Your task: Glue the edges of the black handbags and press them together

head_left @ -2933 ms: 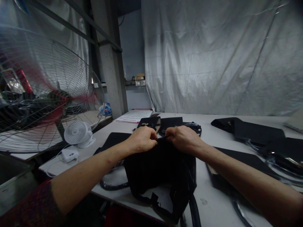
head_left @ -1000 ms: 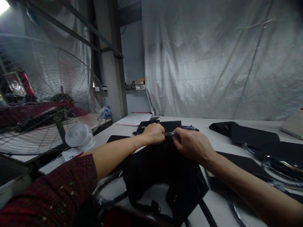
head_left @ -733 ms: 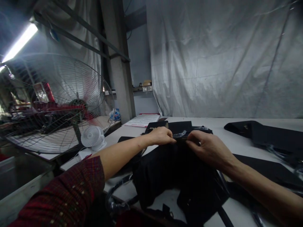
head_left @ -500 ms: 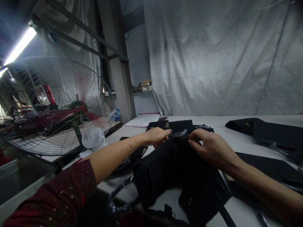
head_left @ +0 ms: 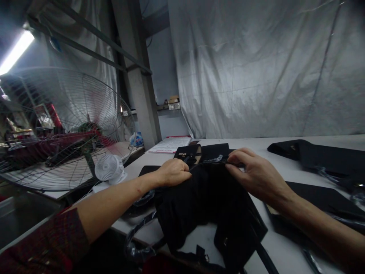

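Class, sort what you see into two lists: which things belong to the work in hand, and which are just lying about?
In the work:
- black bag
- left hand and right hand, both at its upper edge

Apparently lying about:
- black pieces at right, untouched
- small white fan
- large caged fan
- printed sheet

Left grip (head_left: 174, 172) now farther from right grip (head_left: 255, 173) along black bag (head_left: 185, 207).

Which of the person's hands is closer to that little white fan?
The left hand: it is at the top edge of the black bag, right of the little white fan. The right hand is farther right along that edge.
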Tool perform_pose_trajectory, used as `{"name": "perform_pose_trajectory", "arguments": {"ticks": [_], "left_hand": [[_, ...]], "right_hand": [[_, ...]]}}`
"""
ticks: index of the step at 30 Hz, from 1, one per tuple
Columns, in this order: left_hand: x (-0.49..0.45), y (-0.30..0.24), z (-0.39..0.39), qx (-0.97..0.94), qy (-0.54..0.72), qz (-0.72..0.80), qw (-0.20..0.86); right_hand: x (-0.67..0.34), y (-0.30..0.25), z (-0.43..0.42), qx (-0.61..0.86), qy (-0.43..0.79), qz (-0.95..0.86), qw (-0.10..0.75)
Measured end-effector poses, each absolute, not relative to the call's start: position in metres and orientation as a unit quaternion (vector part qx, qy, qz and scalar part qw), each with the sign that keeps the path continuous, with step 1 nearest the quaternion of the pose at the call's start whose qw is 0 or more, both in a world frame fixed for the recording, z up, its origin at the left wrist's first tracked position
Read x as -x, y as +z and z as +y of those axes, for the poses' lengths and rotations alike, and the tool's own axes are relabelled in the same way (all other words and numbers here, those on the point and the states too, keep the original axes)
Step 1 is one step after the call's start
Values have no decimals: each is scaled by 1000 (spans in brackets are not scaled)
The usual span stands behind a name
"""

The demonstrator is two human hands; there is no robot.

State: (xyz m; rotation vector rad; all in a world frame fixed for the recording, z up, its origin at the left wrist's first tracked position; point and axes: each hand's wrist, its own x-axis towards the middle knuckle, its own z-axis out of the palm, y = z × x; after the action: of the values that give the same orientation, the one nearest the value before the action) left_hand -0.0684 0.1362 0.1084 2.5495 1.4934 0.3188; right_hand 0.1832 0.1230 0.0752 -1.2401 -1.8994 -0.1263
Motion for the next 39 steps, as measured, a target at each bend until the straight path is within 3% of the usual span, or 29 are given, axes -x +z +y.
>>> {"name": "perform_pose_trajectory", "arguments": {"ticks": [4, 8, 11, 15, 19, 26, 34, 39], "left_hand": [[81, 95, 127, -796, 164, 575, 96], [91, 81, 110, -739, 209, 626, 136], [90, 81, 100, -747, 175, 623, 151], [83, 94, 100, -783, 146, 604, 40], [66, 103, 124, -873, 169, 446, -97], [35, 96, 166, -893, 143, 411, -118], [33, 96, 193, -904, 169, 387, -63], [40, 93, 205, -912, 185, 360, 66]], "right_hand": [[-196, 73, 97, 519, 61, -713, 467], [-198, 56, 59, 561, 192, -685, 424], [-193, 40, 43, 551, 237, -702, 386], [-191, 26, 48, 536, 281, -713, 355], [-198, 18, 65, 530, 286, -702, 381], [-216, 9, 77, 514, 317, -681, 414], [-222, 8, 81, 481, 373, -669, 426], [-226, 6, 87, 469, 378, -663, 444]]}}
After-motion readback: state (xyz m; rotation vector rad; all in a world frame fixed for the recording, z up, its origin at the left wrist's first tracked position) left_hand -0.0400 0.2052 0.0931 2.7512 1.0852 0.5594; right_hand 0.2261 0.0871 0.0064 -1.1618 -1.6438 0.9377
